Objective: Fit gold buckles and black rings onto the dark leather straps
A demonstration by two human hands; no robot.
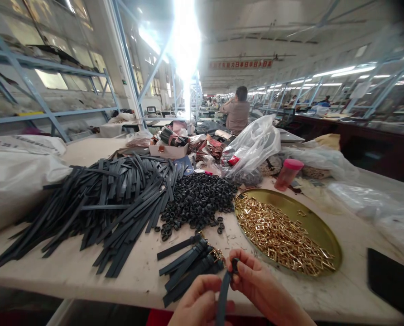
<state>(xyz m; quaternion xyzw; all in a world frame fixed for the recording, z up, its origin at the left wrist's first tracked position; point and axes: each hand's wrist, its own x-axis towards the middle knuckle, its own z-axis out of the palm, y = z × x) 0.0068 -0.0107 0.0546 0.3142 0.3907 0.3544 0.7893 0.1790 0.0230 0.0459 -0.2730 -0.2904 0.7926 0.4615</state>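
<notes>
Near the table's front edge, my left hand [202, 301] is closed round a dark strap [223, 294]. My right hand [252, 278] pinches a small black loop [235, 265] at the strap's upper end. Just left of my hands lies a stack of straps with gold buckles [188, 267]. Beyond it is a heap of black loops [202, 199]. Many loose dark straps [120, 199] are piled at the left. To the right, a gold oval tray [327, 231] holds a mound of gold buckles [283, 233].
A pink-lidded jar [288, 175] and a clear plastic bag [256, 142] stand behind the tray. A white sack [18, 185] is at the left, and a black flat object [390, 280] at the right. Farther back, a person [238, 113] is seen from behind.
</notes>
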